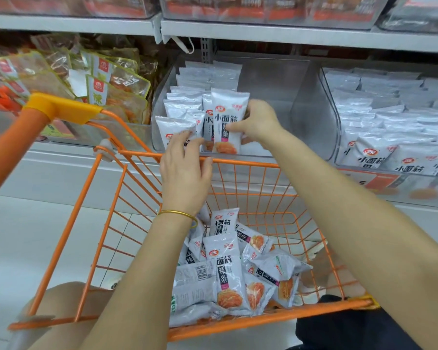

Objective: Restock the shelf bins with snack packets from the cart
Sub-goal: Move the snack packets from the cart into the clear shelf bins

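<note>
Right hand [259, 122] is wrapped around the right edge of a snack packet [225, 114], thumb on the front and fingers curled round behind, so it's properly clamped on it. The packet stands upright at the front-middle of the clear shelf bin [311, 107], long axis vertical, top seam up, printed face toward the camera.

Left hand [185, 173] is loose and spread. The fingertips touch the frontmost packet of the row of packets [182, 107] lined up along the bin's left side, and the thumb sits just over the cart rim [248, 163].

Room-wise, the whole right half of that bin is bare plastic, from the held packet over to the right wall and all the way back. The left half is packed with upright packets, front to back. The upper shelf edge [288, 34] hangs low over the bin, so it's tight up top. The cart's far rim sits right under the bin's front lip.

Down in the cart, lower middle of the frame, loose packets [228, 271] lie in a heap pointing every which way. The next bin [327, 102] at right is stuffed full of the same white packets.
</note>
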Demonstrator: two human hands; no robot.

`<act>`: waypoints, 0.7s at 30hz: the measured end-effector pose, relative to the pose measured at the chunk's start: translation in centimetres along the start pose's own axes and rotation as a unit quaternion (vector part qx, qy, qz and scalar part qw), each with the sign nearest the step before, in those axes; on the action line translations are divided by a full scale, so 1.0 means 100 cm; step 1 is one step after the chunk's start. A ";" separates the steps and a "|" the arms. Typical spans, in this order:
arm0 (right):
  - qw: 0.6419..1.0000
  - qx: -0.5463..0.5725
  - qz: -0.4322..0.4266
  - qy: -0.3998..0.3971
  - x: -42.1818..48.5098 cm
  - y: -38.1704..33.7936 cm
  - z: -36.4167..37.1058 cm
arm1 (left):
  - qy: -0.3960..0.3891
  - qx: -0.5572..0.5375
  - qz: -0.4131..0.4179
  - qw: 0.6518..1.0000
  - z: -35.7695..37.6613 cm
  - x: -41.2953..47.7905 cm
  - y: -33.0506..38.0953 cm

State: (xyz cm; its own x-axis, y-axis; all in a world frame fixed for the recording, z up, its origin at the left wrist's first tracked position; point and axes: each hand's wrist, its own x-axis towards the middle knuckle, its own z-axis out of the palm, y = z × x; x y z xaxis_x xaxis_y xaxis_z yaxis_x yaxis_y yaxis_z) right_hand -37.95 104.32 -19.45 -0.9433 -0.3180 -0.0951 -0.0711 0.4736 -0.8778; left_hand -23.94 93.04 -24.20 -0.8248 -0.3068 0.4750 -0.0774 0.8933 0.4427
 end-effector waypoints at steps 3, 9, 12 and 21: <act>0.998 -0.049 0.004 0.033 0.010 0.011 0.020 | -0.059 0.030 -0.007 0.998 0.002 -0.001 -0.001; 0.989 -0.141 0.006 0.048 0.013 0.006 0.034 | -0.088 0.065 -0.007 0.994 0.003 -0.003 -0.003; 0.988 -0.144 0.040 0.035 0.014 0.006 0.034 | -0.074 0.052 -0.009 0.996 0.003 -0.002 -0.002; 0.977 -0.189 -0.050 0.079 -0.028 -0.006 -0.002 | -0.016 0.020 0.005 1.000 -0.001 0.000 -0.001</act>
State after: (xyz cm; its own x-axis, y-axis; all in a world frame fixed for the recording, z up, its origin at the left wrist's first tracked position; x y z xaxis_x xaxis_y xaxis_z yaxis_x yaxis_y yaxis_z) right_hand -35.36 105.08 -18.55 -0.9618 -0.2610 0.0819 -0.2516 0.7264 -0.6395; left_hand -23.83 92.92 -24.15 -0.8429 -0.2880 0.4545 -0.0914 0.9090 0.4066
